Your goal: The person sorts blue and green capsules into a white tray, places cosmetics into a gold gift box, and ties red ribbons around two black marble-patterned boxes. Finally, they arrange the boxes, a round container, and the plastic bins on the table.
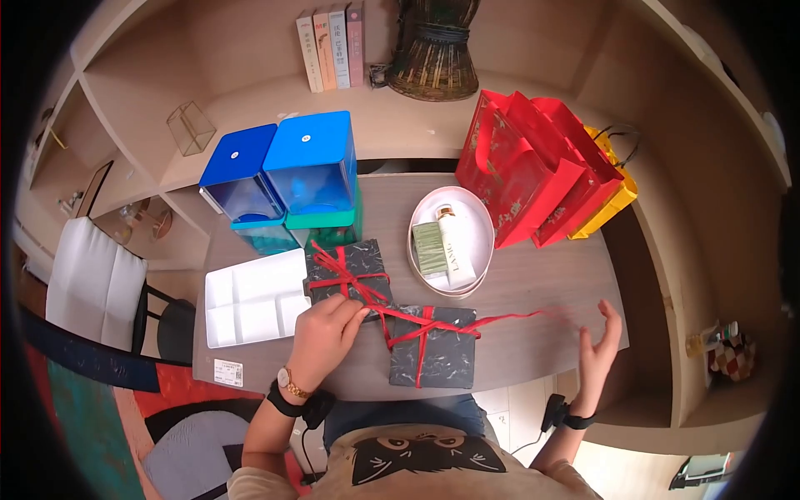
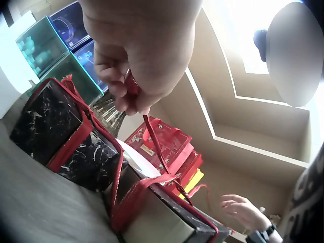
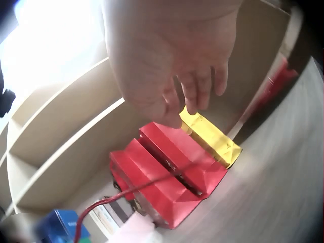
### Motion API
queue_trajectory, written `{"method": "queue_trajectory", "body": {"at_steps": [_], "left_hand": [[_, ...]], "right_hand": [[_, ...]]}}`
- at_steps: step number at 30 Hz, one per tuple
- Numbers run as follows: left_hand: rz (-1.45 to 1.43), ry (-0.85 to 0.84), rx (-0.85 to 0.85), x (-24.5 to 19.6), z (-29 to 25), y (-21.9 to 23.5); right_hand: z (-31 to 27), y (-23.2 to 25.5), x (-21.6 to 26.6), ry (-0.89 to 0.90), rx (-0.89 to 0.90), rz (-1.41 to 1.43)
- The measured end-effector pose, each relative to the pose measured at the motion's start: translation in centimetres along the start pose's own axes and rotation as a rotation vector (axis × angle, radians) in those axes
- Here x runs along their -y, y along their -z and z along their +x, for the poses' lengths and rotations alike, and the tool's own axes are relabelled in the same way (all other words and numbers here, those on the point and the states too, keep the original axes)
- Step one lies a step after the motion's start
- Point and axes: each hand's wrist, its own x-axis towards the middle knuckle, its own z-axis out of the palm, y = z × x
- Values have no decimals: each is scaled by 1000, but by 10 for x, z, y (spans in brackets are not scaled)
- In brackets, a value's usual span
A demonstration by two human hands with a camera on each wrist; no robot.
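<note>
Two dark marbled gift boxes lie on the table: one at the back, one near the front edge. A red ribbon crosses both and trails off to the right. My left hand pinches that ribbon between the boxes. In the left wrist view its fingers hold the ribbon taut above the nearer box, with the other box behind. My right hand hovers off the table's right end with its fingers spread, holding nothing. The ribbon's loose end hangs below my right hand.
An oval white box holds a bottle and a green packet. Red gift bags and a yellow one stand at the back right. Blue and teal containers and a white divided tray sit at the left. Shelves wrap round.
</note>
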Motion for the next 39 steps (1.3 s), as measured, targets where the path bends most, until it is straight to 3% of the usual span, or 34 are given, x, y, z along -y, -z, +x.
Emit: {"method": "queue_trajectory", "body": {"at_steps": [2,5,8,13,16,20,23,26,27,29,30,33,36,39], "left_hand": [[-1,-11,0,-7,0,3],[-16,-44,2,-20,3,11],[-81,-88,-39,-30,3,15],[-266,-90,21,-45,0,24],[-465,-34,124,-47,0,26],[-533,-18,169,-38,-1,15],[-616,147,247,-39,-3,-1],[-352,46,296,-28,-19,-31],[-282,-51,250,-26,-22,-40],[-247,-84,235,-19,-29,-49],[-229,-103,226,-18,-31,-51],[-440,43,122,-23,-31,-51],[-857,367,151,-32,-26,-41],[-950,380,119,-32,-22,-32]], "right_hand": [[-4,-9,12,125,40,-64],[-12,-28,42,192,317,89],[-18,-52,73,465,466,54],[-18,-73,114,530,606,295],[-20,-83,125,561,622,245],[-21,-93,107,547,607,154],[-18,-85,108,369,709,310],[-16,-80,108,229,881,504],[-17,-82,108,109,925,637],[-20,-86,108,-143,999,900],[-19,-86,109,-146,992,937],[-14,-88,112,-137,990,1042],[-13,-85,116,-89,962,991],[-10,-81,114,-82,964,948]]}}
